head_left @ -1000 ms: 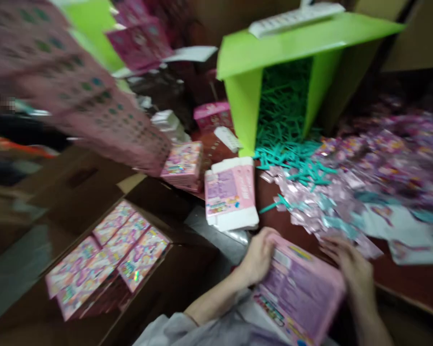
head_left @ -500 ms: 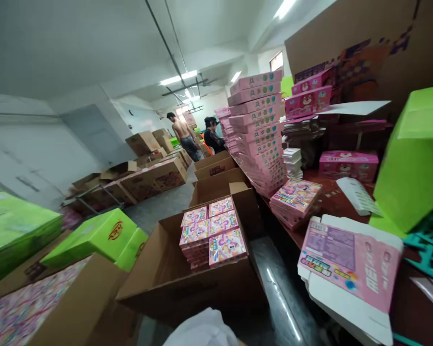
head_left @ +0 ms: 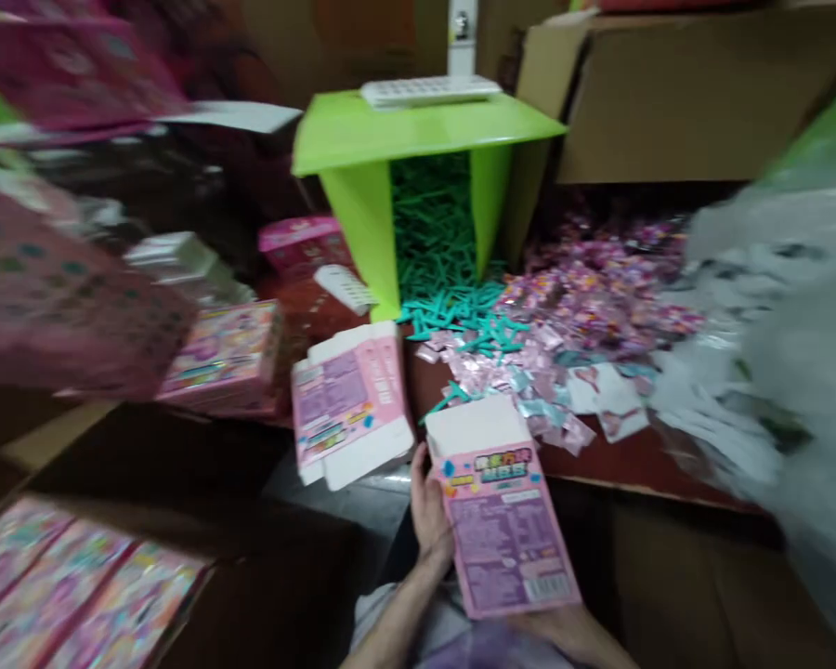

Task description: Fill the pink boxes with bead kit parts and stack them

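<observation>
A pink and purple printed cardboard box [head_left: 508, 539] is held up low in front of me, its white end flap raised at the top. My left hand [head_left: 432, 516] grips its left side, fingers behind and along the edge. My right hand [head_left: 561, 627] holds the bottom edge from below, its fingers mostly hidden by the box. Flattened pink boxes [head_left: 352, 400] lie on the table edge to the left of it. Just beyond it are small shiny packets [head_left: 484, 367] and teal plastic pieces [head_left: 442, 316].
A lime-green box [head_left: 428, 135] on its side spills the teal pieces. Wrapped colourful packets [head_left: 599, 283] lie right of it, near clear plastic bags [head_left: 759, 372]. Finished-looking pink boxes [head_left: 219, 348] are stacked left; a carton [head_left: 251, 557] with packed boxes stands lower left.
My view has swung right and down, from the room and carton to the table. Both hands, out of sight before, now show with a pink box in them.
</observation>
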Tool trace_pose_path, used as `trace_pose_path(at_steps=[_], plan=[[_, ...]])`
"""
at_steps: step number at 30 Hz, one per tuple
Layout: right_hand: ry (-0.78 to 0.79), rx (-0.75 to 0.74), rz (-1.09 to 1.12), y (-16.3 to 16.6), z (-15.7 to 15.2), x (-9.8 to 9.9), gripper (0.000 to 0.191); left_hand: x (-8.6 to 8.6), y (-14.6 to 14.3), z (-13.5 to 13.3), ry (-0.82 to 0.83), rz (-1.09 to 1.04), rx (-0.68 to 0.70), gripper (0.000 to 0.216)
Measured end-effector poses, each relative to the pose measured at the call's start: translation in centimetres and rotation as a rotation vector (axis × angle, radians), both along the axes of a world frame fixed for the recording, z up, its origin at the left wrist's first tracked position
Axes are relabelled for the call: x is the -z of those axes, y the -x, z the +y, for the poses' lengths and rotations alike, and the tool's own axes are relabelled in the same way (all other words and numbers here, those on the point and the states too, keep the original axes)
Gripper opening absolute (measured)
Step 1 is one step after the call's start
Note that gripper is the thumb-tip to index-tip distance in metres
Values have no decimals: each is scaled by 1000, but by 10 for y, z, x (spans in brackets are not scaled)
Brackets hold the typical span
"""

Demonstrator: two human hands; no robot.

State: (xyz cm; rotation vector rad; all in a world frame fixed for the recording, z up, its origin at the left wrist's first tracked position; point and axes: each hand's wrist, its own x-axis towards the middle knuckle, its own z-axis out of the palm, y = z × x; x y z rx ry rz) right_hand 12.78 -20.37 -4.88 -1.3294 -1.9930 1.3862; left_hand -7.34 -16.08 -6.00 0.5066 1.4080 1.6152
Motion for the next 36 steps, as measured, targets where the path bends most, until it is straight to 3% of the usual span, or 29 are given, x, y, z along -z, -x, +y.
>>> trace_pose_path(at_steps=[2,4,6,8,11,13,15,17,20,22,25,29,31,33,36], plan=[[32,85,-53,-20,10,-6,23,9,9,6,-79,36,13,69],[-4,221,-57,-42,40,-20,26,20,15,9,-180,25,94,77],[-213,510,-5,-67,83,-38,28,29,15,9,-210,37,235,76],[-518,855,-115,-91,127,-48,38,32,15,8,-163,84,358,62],[-723,852,-407,-120,173,-42,73,23,18,9,-105,223,459,39],[-689,847,-438,-133,187,-29,88,14,21,10,-116,241,536,36],[-621,952,-373,-142,194,-21,95,9,22,10,-133,133,566,44],[-594,1106,-275,-143,194,-23,90,8,17,9,-135,9,513,57],[-631,1212,-48,-121,179,-41,60,14,6,9,-142,45,435,65],[-571,1073,98,-89,158,-56,47,18,-2,11,-163,152,406,67],[-365,666,135,-36,125,-71,31,23,-8,13,-170,324,392,60],[-273,460,197,-3,123,-71,25,24,-11,5,-155,388,377,60],[-264,322,101,-1,136,-65,22,20,-9,0,-151,458,352,54],[-369,155,-115,-1,146,-58,18,14,-5,3,-184,613,322,44],[-515,-55,-392,6,147,-52,17,1,6,32,-302,826,297,34]])
